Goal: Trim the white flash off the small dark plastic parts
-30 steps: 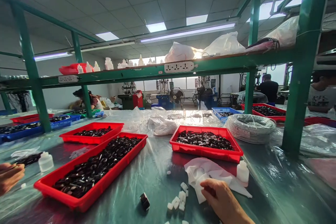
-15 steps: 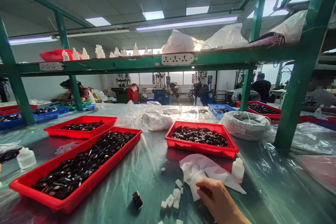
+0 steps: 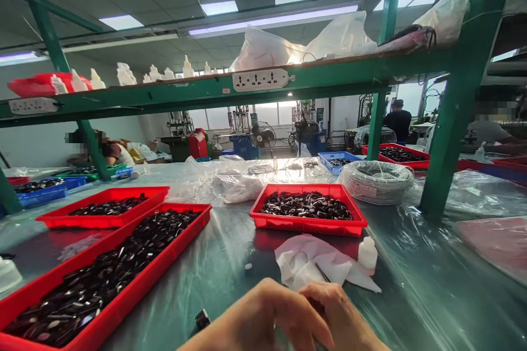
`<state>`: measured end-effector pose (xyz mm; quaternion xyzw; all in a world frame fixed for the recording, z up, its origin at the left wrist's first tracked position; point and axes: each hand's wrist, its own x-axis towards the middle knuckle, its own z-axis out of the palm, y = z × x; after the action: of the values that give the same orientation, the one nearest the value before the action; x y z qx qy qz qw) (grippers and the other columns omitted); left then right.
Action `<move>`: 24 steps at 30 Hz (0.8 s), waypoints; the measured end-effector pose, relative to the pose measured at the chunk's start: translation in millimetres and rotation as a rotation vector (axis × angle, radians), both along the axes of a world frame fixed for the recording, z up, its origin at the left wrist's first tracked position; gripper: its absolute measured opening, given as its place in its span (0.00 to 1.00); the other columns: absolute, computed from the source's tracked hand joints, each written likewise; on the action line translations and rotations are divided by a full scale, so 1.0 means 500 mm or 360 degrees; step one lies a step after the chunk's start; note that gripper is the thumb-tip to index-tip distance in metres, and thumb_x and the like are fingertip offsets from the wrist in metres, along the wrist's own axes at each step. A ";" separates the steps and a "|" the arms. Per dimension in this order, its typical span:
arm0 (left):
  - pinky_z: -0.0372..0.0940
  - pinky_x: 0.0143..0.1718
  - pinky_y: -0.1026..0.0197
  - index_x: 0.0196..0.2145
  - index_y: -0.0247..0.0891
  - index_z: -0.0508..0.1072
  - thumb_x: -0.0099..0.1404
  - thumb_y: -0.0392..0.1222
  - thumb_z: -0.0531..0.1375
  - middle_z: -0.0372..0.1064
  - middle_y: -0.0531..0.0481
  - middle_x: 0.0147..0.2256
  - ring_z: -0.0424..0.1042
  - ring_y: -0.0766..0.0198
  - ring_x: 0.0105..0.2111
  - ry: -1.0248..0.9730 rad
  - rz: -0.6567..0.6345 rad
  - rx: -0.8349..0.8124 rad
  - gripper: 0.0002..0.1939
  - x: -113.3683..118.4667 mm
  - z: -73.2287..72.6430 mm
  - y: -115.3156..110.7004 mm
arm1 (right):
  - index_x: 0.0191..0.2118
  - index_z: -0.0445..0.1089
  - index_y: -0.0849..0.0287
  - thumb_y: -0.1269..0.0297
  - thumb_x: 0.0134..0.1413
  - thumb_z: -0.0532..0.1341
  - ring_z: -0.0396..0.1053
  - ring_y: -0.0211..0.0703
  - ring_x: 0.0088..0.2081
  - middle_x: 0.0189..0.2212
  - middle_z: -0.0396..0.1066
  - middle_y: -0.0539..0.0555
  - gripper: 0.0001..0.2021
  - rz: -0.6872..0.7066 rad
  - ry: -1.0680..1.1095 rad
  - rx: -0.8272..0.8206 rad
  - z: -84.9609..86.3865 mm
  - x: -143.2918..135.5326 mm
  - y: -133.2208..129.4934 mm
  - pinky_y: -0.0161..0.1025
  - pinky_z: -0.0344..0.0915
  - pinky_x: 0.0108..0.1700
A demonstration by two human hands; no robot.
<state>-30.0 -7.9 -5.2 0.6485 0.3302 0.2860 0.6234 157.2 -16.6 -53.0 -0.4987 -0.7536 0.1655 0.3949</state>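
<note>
My left hand (image 3: pixel 274 312) reaches in from the bottom edge, its fingers bent down against my right hand. What its fingertips grip, if anything, is hidden. My right hand (image 3: pixel 335 307) is closed, and a thin dark stick-like tool (image 3: pixel 322 272) juts up from its fingers, in front of a crumpled white cloth (image 3: pixel 304 258). To the right of the cloth stands a small white bottle (image 3: pixel 368 255). One small white piece (image 3: pixel 248 266) lies to the left of the cloth. A small black block (image 3: pixel 202 318) shows beside my left forearm.
A long red tray (image 3: pixel 152 269) of black parts fills the left side, with another red tray (image 3: pixel 102 223) behind it. A third red tray (image 3: pixel 308 225) stands ahead, near a wrapped cable coil (image 3: pixel 375 184). Green shelf posts (image 3: pixel 457 98) rise at the right. Co-workers sit farther back.
My left hand has come in from below and met my right hand, covering the cluster of white pieces. The view has turned slightly to the right.
</note>
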 end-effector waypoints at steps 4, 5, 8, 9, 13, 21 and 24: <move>0.66 0.35 0.61 0.36 0.35 0.74 0.59 0.44 0.59 0.72 0.48 0.28 0.71 0.61 0.32 0.0579 0.0141 0.0545 0.11 0.108 0.137 0.189 | 0.31 0.72 0.58 0.73 0.48 0.54 0.67 0.39 0.28 0.25 0.71 0.51 0.09 0.0038 -0.0005 -0.0008 -0.008 0.002 0.008 0.34 0.62 0.33; 0.66 0.38 0.60 0.37 0.35 0.73 0.61 0.44 0.58 0.72 0.47 0.33 0.71 0.61 0.35 0.0637 0.0212 0.0611 0.11 0.136 0.150 0.236 | 0.32 0.72 0.58 0.74 0.47 0.54 0.67 0.39 0.27 0.25 0.71 0.51 0.10 0.0039 -0.0020 -0.0013 -0.009 0.004 0.012 0.34 0.62 0.33; 0.66 0.42 0.53 0.46 0.37 0.68 0.65 0.43 0.54 0.65 0.45 0.47 0.68 0.60 0.42 0.0797 0.0333 0.0756 0.13 0.200 0.142 0.349 | 0.31 0.73 0.61 0.77 0.42 0.55 0.66 0.38 0.25 0.24 0.71 0.52 0.11 0.0054 -0.0091 -0.0027 -0.011 0.006 0.023 0.32 0.61 0.30; 0.65 0.43 0.53 0.46 0.39 0.67 0.65 0.43 0.53 0.64 0.45 0.48 0.67 0.61 0.43 0.0836 0.0349 0.0785 0.13 0.214 0.129 0.375 | 0.30 0.73 0.61 0.77 0.41 0.55 0.66 0.38 0.24 0.23 0.71 0.52 0.11 0.0067 -0.0119 -0.0032 -0.013 0.005 0.027 0.32 0.61 0.29; 0.65 0.43 0.52 0.48 0.38 0.66 0.65 0.43 0.54 0.64 0.44 0.48 0.67 0.60 0.43 0.0933 0.0366 0.0826 0.15 0.242 0.079 0.434 | 0.28 0.73 0.60 0.78 0.38 0.55 0.68 0.38 0.25 0.23 0.72 0.52 0.13 0.0113 -0.0201 -0.0063 -0.020 0.002 0.038 0.30 0.60 0.28; 0.65 0.43 0.52 0.47 0.38 0.66 0.65 0.43 0.54 0.64 0.45 0.48 0.67 0.60 0.43 0.0736 0.0319 0.0688 0.14 0.235 0.079 0.445 | 0.27 0.73 0.62 0.79 0.38 0.55 0.69 0.39 0.25 0.24 0.73 0.55 0.12 0.0070 -0.0221 -0.0087 -0.011 0.000 0.036 0.30 0.59 0.26; 0.66 0.43 0.52 0.46 0.36 0.68 0.64 0.44 0.55 0.66 0.45 0.47 0.68 0.59 0.43 0.0501 0.0277 0.0571 0.15 0.207 0.093 0.389 | 0.29 0.73 0.62 0.79 0.39 0.55 0.69 0.39 0.26 0.25 0.73 0.55 0.12 0.0057 -0.0207 -0.0070 -0.002 0.001 0.030 0.30 0.60 0.28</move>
<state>73.7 186.6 41.5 0.7543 0.4218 0.2882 0.4122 157.8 -1.6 -54.0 -0.5034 -0.7827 0.1564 0.3310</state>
